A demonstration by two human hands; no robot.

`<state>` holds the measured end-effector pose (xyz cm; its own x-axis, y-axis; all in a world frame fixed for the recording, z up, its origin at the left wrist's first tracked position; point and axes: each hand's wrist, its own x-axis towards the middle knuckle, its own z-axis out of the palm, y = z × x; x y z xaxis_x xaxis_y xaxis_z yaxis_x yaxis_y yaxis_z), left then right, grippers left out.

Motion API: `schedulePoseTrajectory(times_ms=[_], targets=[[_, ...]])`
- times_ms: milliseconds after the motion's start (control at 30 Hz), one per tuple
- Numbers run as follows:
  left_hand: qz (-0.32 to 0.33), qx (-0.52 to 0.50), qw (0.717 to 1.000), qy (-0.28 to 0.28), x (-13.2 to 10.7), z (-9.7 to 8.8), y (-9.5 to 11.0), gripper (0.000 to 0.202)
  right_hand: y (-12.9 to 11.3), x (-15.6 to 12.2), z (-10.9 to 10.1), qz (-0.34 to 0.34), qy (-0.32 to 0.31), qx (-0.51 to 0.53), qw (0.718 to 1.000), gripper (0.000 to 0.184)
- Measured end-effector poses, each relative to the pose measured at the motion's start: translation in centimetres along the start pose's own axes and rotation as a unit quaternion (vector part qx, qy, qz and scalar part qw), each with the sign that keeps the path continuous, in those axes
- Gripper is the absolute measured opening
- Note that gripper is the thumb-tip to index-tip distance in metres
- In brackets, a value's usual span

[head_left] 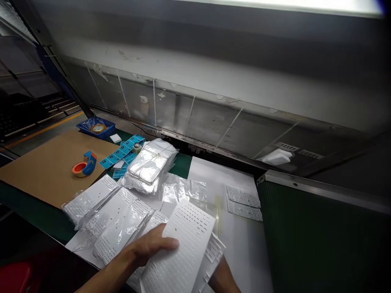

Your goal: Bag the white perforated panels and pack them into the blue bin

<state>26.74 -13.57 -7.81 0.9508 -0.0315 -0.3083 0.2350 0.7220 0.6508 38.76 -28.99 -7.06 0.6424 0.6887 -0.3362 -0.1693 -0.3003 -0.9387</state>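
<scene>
My left hand (pixel 155 244) is closed on a white slotted plastic panel (pixel 183 240), its thumb lying across the face. The panel is tilted up in front of me. A second white panel (pixel 210 260), with ribs and clips along its edge, shows partly behind the first. My right hand (pixel 224 276) reaches up behind these panels; its fingers are hidden by them, so its grip does not show. Left of my hands, several similar panels in clear plastic bags (pixel 119 219) overlap on the table. Just beyond stands a tied stack of clear bags (pixel 152 160).
On brown cardboard (pixel 51 162) sits a blue-orange tape dispenser (pixel 85 165). Blue label strips (pixel 122 152) and a blue tray (pixel 97 127) with a tape roll lie farther back. Two white panels (pixel 243 201) rest at right, beside a green surface (pixel 324 236). A metal housing (pixel 198 114) overhangs the back.
</scene>
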Motion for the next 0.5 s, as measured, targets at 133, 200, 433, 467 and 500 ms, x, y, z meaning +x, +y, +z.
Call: schedulePoseTrajectory(times_ms=[133, 200, 433, 467, 500], targets=[[0.030, -0.044, 0.998, 0.024, 0.1, 0.9, -1.4, 0.044, 0.4, -1.8, 0.3, 0.036, -0.033, 0.057, 0.997, 0.036], [0.049, -0.039, 0.997, 0.042, 0.1, 1.3, -1.7, 0.044, 1.6, -2.7, 0.6, 0.052, 0.052, 0.091, 0.993, 0.048], [0.116, 0.149, 0.976, 0.105, -0.1, 2.3, -1.6, 0.047, 3.4, -5.3, 3.0, 0.029, 0.110, 0.141, 0.983, 0.084], [0.122, 0.159, 0.973, 0.111, 0.0, 2.3, -1.6, 0.047, 3.0, -5.4, 3.2, 0.029, 0.118, 0.143, 0.982, 0.089], [0.130, 0.154, 0.972, 0.122, 0.1, 2.3, -1.6, 0.047, 2.5, -5.6, 3.3, 0.032, 0.126, 0.150, 0.980, 0.093]])
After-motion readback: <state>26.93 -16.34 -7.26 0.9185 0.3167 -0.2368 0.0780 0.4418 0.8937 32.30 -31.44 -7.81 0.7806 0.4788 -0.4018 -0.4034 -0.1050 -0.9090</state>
